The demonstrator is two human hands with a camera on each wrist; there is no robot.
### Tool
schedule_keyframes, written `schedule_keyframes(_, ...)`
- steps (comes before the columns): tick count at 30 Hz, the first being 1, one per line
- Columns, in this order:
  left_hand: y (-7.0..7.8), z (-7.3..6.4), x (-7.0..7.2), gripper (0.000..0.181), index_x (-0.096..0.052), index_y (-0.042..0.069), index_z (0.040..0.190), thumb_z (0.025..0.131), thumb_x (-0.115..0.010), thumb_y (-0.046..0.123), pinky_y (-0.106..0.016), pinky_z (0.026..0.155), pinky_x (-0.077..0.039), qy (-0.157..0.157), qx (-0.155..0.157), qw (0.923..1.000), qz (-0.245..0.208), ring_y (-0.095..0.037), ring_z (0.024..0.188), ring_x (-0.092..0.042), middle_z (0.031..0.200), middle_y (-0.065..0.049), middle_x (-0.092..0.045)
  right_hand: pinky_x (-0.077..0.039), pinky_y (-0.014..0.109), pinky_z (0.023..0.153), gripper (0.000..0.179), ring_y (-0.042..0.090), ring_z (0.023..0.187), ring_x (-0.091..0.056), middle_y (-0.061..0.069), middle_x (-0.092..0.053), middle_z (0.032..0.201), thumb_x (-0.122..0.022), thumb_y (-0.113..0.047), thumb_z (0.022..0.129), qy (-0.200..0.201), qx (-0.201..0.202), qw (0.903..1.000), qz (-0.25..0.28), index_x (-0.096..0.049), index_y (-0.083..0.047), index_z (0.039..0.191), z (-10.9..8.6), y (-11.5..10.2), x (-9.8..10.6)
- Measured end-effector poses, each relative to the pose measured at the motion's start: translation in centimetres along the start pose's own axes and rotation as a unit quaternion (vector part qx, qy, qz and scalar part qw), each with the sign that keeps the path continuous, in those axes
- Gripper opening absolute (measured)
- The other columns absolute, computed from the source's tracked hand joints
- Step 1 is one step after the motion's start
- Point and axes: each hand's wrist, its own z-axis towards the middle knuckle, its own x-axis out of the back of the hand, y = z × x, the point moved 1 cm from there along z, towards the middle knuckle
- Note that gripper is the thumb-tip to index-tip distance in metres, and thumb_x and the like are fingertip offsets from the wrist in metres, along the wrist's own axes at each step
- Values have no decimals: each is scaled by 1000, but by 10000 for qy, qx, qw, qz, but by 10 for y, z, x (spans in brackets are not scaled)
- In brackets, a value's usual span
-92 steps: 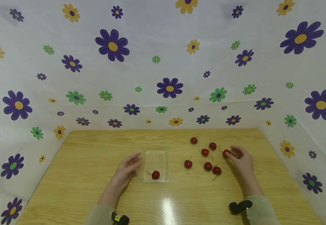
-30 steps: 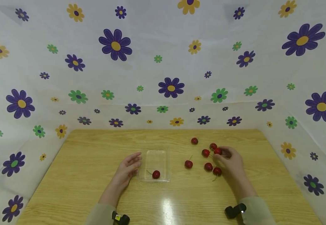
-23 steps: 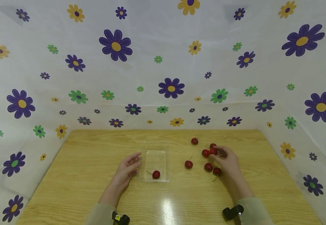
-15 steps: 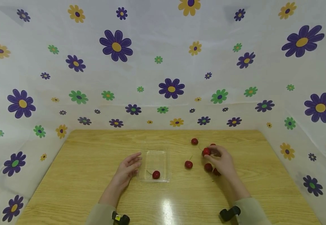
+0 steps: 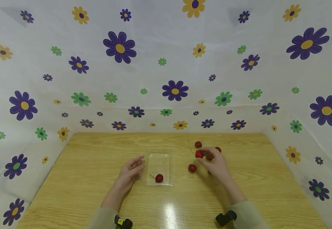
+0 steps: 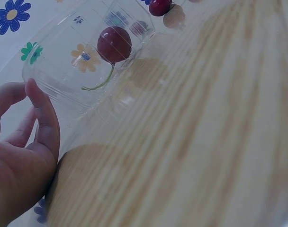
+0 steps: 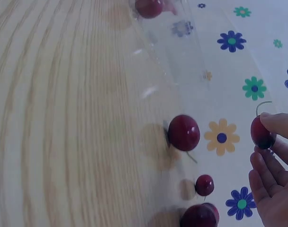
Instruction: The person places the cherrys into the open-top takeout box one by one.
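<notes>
A clear plastic box (image 5: 158, 162) sits on the table with one red cherry (image 5: 159, 178) inside, close to its near side. Beside the box's left edge rests my left hand (image 5: 130, 171), its fingers relaxed and a fingertip right at the rim in the left wrist view. Between thumb and fingers, my right hand (image 5: 216, 165) pinches a stemmed cherry (image 7: 261, 132) to the right of the box. Just below it lies a loose cherry (image 5: 192, 168), and another cherry (image 5: 198, 144) lies behind. More cherries are partly hidden by the right hand, such as a cherry (image 5: 218, 149) behind its knuckles.
The wooden table (image 5: 83, 178) is bounded at the back and sides by a white flower-print cloth (image 5: 143, 73). A black wrist camera (image 5: 226, 218) is on the right sleeve, and a similar camera (image 5: 123, 222) is at the left.
My right hand first reached the cherry at the far right, then carried it leftward over the other cherries, toward the box. The left hand and the box have stayed in place.
</notes>
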Motion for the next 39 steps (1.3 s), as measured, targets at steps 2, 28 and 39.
schedule_keyframes(2, 0, 0, 0, 56, -41, -5, 158, 104, -59, -2, -15, 70, -54, 8, 1, 10000, 2, -7, 102, -61, 127, 1, -61, -52, 53, 107, 37, 34, 116, -66, 17, -71, 126, -80, -8, 95, -36, 13, 10000, 80, -71, -4, 130, 0, -5, -3)
schedule_keyframes(28, -1, 0, 0, 53, -45, -5, 155, 104, -60, -2, -16, 69, -55, 112, -46, 9999, 9, -6, 99, -63, 126, 1, -63, -62, 43, 80, 39, 30, 104, -70, 9, -73, 114, -87, -5, 86, -340, 1003, 9940, 280, -74, -8, 122, -11, -45, -58)
schedule_keyframes(39, 0, 0, -1, 54, -44, -4, 156, 104, -60, -3, -15, 68, -55, 111, -25, 9999, -39, -5, 98, -62, 127, 0, -61, -60, 39, 98, 39, 24, 106, -70, 6, -74, 115, -87, -3, 85, -740, 1220, 9890, 395, -74, -7, 122, -23, -57, -79)
